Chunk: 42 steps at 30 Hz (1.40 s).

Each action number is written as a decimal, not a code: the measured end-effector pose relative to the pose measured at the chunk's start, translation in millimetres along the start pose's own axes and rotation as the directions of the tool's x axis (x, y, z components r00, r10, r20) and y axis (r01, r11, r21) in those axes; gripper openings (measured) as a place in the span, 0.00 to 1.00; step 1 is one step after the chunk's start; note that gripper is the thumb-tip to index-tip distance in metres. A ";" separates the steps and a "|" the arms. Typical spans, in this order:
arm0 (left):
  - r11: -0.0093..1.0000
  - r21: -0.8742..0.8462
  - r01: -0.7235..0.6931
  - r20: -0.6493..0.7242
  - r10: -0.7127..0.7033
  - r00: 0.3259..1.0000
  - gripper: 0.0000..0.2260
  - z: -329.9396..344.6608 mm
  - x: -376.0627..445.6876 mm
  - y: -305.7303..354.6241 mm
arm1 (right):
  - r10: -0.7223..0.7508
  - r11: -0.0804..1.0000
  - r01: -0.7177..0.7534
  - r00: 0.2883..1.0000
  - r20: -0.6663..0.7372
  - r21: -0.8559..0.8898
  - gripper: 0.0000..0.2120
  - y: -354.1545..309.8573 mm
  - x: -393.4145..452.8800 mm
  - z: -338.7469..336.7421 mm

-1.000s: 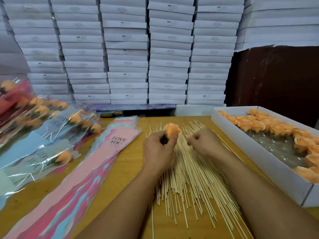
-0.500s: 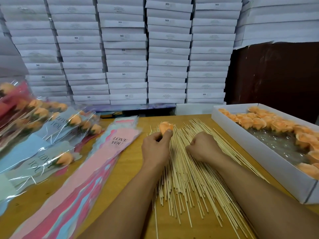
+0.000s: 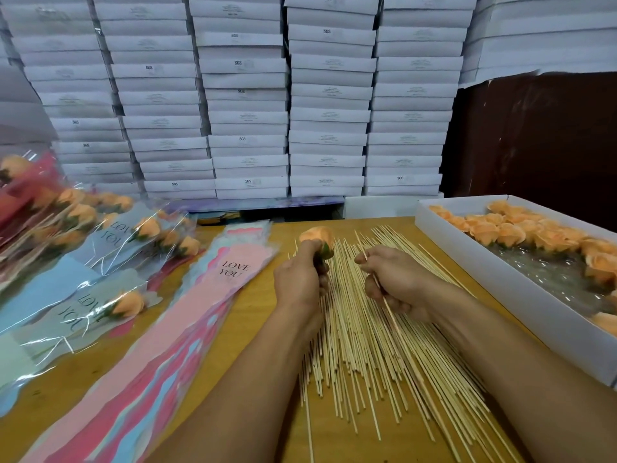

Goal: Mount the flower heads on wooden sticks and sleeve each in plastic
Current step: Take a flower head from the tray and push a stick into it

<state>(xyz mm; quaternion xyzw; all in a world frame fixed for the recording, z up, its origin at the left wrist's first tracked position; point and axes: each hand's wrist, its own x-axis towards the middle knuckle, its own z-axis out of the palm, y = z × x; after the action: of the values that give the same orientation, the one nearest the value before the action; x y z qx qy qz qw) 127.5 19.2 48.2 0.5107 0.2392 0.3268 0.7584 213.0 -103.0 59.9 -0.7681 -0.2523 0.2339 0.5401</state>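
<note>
The right hand [image 3: 392,279] now pinches one stick [image 3: 384,295] lifted from the pile [image 3: 367,355]; the left hand [image 3: 298,279] grips a flower [image 3: 317,237], ready for mounting

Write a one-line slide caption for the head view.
Left hand holds an orange flower head; right hand pinches one stick above the stick pile.

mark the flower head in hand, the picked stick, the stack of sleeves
flower head [image 3: 317,236]: head view, orange petals above the left hand.
stick [image 3: 389,307]: head view, shaft below the right hand.
sleeves [image 3: 233,279]: head view, pink top sheet.
</note>
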 end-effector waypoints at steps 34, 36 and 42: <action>0.815 -0.474 0.333 0.313 -0.197 0.929 0.21 -1.0 -0.4 17.0 | -0.493 0.870 0.487 0.862 0.117 0.081 0.17 -21.1 -45.1 37.3; 0.809 -0.481 0.337 0.318 -0.198 0.927 0.20 -0.4 -0.5 17.3 | -0.492 0.870 0.484 0.863 0.114 0.097 0.17 -21.2 -45.0 37.5; 0.810 -0.486 0.327 0.315 -0.187 0.930 0.19 -0.4 -0.2 17.4 | -0.498 0.864 0.479 0.859 0.123 0.152 0.18 -22.4 -46.4 37.5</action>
<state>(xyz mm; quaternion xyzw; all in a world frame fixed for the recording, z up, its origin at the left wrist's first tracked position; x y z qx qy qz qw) 122.8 23.8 64.3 0.2811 0.1083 0.2057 0.9311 150.9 -99.5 73.6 -0.6252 -0.4668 0.1635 0.6037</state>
